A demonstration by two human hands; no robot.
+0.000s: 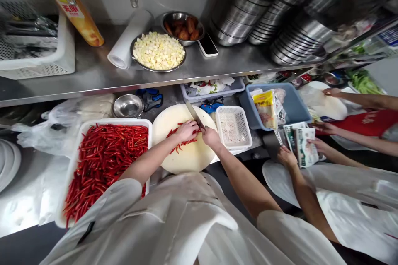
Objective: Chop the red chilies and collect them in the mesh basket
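Observation:
My right hand [211,137] is closed round the handle of a knife [195,114], whose blade points up and left over the round cutting board [164,122]. On the board, my left hand [187,130] presses on red chilies with its fingers bent together beside the blade. Several red chilies [183,144] lie below and left of that hand. A white tray [74,161] heaped with red chilies [108,157] stands left of the board. The white perforated basket [234,126] at the board's right holds a few small bits.
A blue bin [290,99] with packets stands right. Beyond it, people's hands hold scissors and packets [306,145]. The steel shelf [93,70] carries a bowl of chopped pale pieces [159,51], a phone [208,45] and stacked steel bowls [239,12].

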